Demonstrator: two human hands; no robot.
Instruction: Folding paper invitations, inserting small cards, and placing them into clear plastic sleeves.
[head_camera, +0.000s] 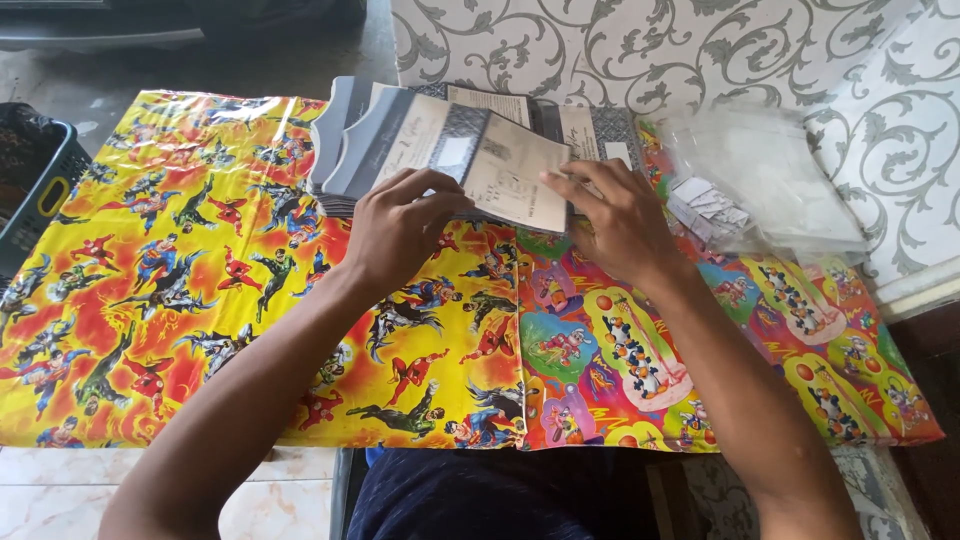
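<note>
We have the bright cartoon-printed wrapping sheets (250, 270) spread flat, our landmark. At their far edge lies a fanned stack of grey-and-cream cards (450, 150); beside it, toward the patterned wall (700, 50), sit clear plastic sleeves (770, 180). Our left hand (400, 225) curls its fingers over the top card's near edge, holding it lightly; our right hand (615, 215) presses flat and open on the stack. We judge we are separating one card; sliding it free needs the right hand steadying the rest.
</note>
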